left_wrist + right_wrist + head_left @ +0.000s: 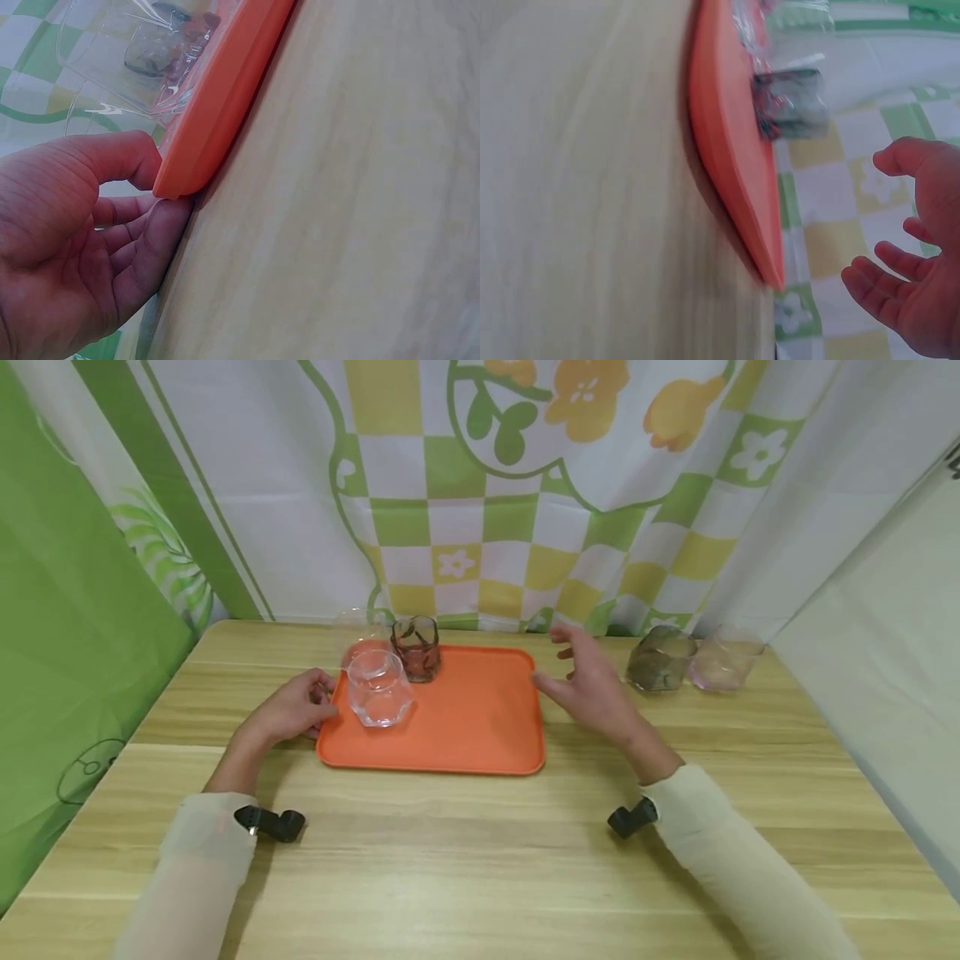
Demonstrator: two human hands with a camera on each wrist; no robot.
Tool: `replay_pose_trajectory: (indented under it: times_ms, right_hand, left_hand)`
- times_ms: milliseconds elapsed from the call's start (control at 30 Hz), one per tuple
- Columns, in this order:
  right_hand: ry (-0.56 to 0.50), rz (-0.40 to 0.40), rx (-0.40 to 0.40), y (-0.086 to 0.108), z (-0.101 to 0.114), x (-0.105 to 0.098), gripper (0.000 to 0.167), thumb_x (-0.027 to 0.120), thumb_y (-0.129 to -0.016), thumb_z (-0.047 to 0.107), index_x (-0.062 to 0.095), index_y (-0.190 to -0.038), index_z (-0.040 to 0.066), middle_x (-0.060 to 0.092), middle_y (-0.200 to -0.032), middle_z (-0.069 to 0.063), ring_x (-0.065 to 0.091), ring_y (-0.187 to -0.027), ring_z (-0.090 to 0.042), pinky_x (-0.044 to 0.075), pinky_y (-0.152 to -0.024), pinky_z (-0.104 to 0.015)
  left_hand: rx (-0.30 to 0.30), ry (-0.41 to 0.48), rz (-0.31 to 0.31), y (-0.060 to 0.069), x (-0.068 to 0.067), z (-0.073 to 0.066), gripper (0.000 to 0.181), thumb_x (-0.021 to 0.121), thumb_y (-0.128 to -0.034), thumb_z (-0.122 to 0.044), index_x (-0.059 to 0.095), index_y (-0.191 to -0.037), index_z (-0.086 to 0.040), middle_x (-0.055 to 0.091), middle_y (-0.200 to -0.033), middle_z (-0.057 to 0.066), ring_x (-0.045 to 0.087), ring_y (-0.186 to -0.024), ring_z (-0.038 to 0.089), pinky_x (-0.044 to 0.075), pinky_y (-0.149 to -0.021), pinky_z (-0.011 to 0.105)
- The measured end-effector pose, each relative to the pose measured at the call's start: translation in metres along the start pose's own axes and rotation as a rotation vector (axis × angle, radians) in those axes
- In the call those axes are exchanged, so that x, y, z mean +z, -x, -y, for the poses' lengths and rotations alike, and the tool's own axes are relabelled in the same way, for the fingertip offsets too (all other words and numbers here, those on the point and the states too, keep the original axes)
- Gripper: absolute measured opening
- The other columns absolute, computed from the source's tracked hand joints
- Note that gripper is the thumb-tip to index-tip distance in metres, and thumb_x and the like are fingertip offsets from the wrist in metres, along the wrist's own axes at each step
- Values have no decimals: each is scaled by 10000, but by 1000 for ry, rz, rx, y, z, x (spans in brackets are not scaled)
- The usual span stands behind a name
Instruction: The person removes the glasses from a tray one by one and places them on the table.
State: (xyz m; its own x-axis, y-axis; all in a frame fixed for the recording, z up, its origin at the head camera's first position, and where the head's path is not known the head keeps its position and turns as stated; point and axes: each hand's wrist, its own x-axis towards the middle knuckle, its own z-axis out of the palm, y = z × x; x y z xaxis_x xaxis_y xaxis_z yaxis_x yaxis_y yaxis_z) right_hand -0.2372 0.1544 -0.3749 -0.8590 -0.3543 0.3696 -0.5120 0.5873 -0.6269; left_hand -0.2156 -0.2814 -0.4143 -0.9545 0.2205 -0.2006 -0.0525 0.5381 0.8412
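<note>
An orange rectangular tray point(476, 718) lies on the table. My left hand point(296, 706) pinches its left edge, the thumb at the rim and the other fingers low against the outer side, as the left wrist view shows. Close to that hand, a clear faceted glass point(381, 692) stands on the tray. Behind it are a second clear glass point(360, 631), partly hidden, and a dark tinted glass point(417, 650) at the tray's back edge. Past the tray's right edge my right hand point(588, 685) hovers with fingers spread and holds nothing; in the right wrist view it is apart from the tray point(731, 142).
To the right of my right hand, a dark greenish glass point(662, 660) and a pale pink glass point(724, 660) stand side by side near the table's back edge. A checked, flowered curtain point(510, 527) hangs behind the wooden table point(450, 860).
</note>
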Motion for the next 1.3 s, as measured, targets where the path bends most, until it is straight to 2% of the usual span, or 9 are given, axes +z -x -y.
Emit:
replay_pose_trajectory:
  times_ms: [200, 433, 633, 800, 1133, 1300]
  right_hand:
    - [-26, 102, -72, -5, 14, 27, 681, 797, -911, 191, 449, -1461, -10, 506, -1399, -236, 569, -1165, -381, 541, -879, -526]
    - [-123, 231, 6, -10, 34, 53, 769, 763, -946, 239, 352, -1572, 67, 434, -1511, -160, 485, -1315, -400, 495, -983, -562]
    - [-139, 241, -14, -13, 47, 78, 847, 804, -910, 257, 329, -1588, 80, 446, -1524, -142, 501, -1314, -407, 500, -995, -519]
    - [-131, 285, 21, -17, 57, 97, 891, 812, -900, 278, 290, -1598, 91, 414, -1554, -135, 501, -1338, -371, 460, -1059, -461]
    - [-153, 306, 51, -23, 70, 118, 975, 834, -870, 270, 227, -1609, 83, 387, -1566, -146, 484, -1350, -332, 440, -1078, -428]
    - [-198, 264, -18, -28, 73, 129, 915, 850, -850, 237, 304, -1560, 49, 467, -1494, -138, 500, -1329, -284, 430, -1083, -412]
  left_hand:
    - [0, 5, 6, -1, 1, 1, 422, 603, -922, 0, 408, -1280, 112, 475, -927, 133, 590, -695, 206, 585, -593, 318]
    - [-16, -14, 0, -1, 0, 1, 404, 609, -932, -16, 415, -1268, 97, 470, -931, 142, 587, -696, 222, 587, -596, 330]
    - [-21, -16, -2, -1, -1, 2, 397, 610, -931, -20, 420, -1262, 90, 471, -940, 152, 589, -703, 234, 591, -605, 337]
    - [-3, -15, -4, -1, -1, 3, 393, 613, -933, -17, 422, -1256, 102, 472, -941, 156, 587, -702, 229, 587, -596, 333]
    - [-10, -14, -3, -2, -1, 2, 400, 613, -932, -14, 422, -1263, 103, 467, -948, 159, 587, -710, 235, 588, -603, 332]
    - [-8, -10, -4, -2, -1, 2, 396, 614, -928, -12, 424, -1257, 101, 467, -943, 157, 586, -708, 235, 588, -602, 334]
